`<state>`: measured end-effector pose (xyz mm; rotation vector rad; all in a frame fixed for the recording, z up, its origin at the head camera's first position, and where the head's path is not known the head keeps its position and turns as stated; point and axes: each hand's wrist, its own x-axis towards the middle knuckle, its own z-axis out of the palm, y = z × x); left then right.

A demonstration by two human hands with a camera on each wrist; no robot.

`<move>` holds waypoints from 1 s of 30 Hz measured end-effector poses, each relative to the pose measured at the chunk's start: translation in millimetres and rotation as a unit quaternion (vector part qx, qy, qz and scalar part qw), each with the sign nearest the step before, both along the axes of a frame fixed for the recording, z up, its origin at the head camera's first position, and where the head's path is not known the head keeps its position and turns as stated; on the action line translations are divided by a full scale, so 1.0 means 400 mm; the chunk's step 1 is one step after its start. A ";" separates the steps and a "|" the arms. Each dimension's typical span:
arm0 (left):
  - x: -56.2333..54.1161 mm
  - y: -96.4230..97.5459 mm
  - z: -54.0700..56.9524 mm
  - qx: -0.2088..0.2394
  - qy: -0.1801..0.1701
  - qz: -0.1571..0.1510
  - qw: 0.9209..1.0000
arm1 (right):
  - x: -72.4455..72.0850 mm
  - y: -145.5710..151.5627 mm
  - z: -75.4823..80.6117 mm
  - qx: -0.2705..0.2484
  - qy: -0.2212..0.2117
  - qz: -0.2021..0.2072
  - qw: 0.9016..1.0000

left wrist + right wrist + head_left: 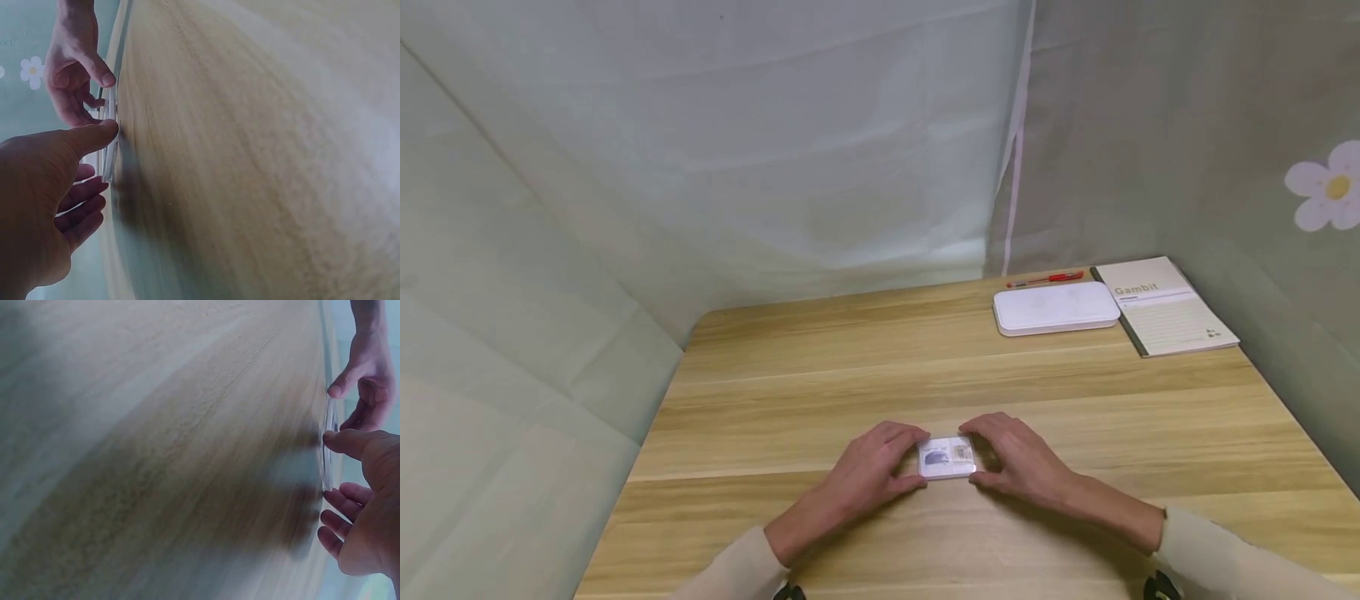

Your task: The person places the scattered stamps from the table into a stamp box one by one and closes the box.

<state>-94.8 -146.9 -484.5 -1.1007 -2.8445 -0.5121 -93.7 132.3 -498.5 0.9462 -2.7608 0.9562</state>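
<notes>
A small, thin rectangular card case [946, 468] with clear edges and a white printed face sits near the middle of the table, between the two hands. My left hand [874, 468] grips its left end, thumb at the near corner and fingers at the far one. At the right end, my right hand [1028, 468] holds the matching corners the same way. Seen edge-on in the left wrist view, the case [109, 159] is a thin clear strip just above the wood, its shadow beneath. The right wrist view shows its edge [327, 465] between thumb and fingertips.
Toward the back right of the wooden table [790, 400] lies a white flat case [1056, 307]. Behind it is a red pen [1047, 280], and a notepad [1165, 307] lies beside it at the right edge. Pale curtains [820, 167] hang around the table.
</notes>
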 end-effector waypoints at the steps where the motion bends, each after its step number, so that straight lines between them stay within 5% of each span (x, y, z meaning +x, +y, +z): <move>1: -0.001 0.000 0.000 -0.001 0.001 0.000 1.000 | -0.001 0.000 -0.001 -0.001 -0.002 -0.001 1.000; 21: -0.024 -0.003 -0.007 -0.018 0.007 0.016 1.000 | -0.022 0.002 -0.005 0.005 -0.006 -0.010 1.000; 30: -0.022 -0.054 -0.010 -0.002 0.003 0.057 0.998 | -0.022 0.044 0.002 -0.018 -0.037 -0.019 0.999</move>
